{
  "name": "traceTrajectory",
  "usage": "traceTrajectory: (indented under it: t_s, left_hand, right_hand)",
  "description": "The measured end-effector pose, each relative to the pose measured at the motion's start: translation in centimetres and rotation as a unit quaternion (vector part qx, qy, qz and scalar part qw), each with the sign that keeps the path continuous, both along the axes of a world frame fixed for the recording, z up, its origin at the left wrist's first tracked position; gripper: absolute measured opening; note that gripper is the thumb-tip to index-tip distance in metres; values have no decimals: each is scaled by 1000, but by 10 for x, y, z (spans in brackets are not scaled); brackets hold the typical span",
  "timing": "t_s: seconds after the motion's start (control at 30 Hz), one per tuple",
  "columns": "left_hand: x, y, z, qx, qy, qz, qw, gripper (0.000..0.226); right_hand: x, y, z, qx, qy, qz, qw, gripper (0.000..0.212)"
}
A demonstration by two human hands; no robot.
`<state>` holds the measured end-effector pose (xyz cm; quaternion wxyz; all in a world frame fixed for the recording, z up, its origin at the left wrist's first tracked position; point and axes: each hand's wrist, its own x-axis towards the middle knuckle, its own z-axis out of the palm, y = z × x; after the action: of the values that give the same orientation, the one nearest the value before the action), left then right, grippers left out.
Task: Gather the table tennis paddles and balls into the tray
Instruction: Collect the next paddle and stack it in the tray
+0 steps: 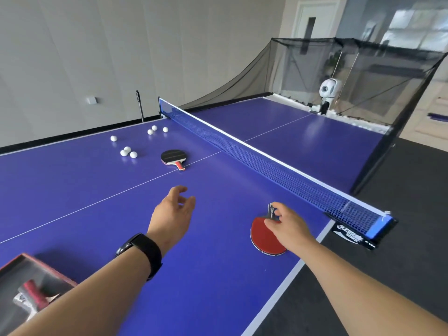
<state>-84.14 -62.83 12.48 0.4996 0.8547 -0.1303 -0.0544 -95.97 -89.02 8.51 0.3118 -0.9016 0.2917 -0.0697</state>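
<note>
Red rubber faces up on the near paddle (pixel 265 236), which lies flat on the desk (pixel 218 275) close to its right edge. The right hand (pixel 288 226) has its fingers closed around the handle, blade toward the person. To do this well, I judge the grip should settle firmly on the handle before lifting, then carry the paddle left across to the tray (pixel 26 263) at the near left corner, where another paddle (pixel 31 294) already rests. The left hand (pixel 173 214) hovers loosely open and empty above the desk. Beyond it lies a black-faced paddle (pixel 173 157), well apart, with white balls (pixel 127 152) scattered just left of it near the net (pixel 266 163).
</note>
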Motion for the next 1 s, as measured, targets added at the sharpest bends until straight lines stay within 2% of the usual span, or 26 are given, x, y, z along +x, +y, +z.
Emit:
traceTrajectory:
  t_s: [0.23, 0.37, 0.5, 0.67, 0.8, 0.9, 1.0]
  left_hand:
    - [59, -81, -62, 1, 11, 17, 1000, 40]
    - [93, -122, -101, 12, 40, 33, 999, 42]
    - [119, -151, -135, 35, 70, 45, 996, 38]
    - [138, -167, -178, 65, 123, 89, 986, 30]
    - [146, -164, -205, 98, 132, 132, 978, 30]
    - [150, -157, -222, 191, 116, 152, 963, 42]
    - [149, -150, -240, 330, 112, 144, 926, 66]
  right_hand:
    - [74, -85, -45, -29, 25, 70, 997, 60]
    - [113, -136, -81, -71, 82, 139, 984, 61]
    - [144, -179, -118, -136, 149, 225, 953, 65]
    - [171, -224, -162, -213, 225, 328, 893, 70]
    - [192, -243, -186, -272, 209, 388, 855, 64]
    - [205, -255, -190, -318, 189, 444, 816, 47]
    - [220, -266, -187, -314, 180, 509, 781, 54]
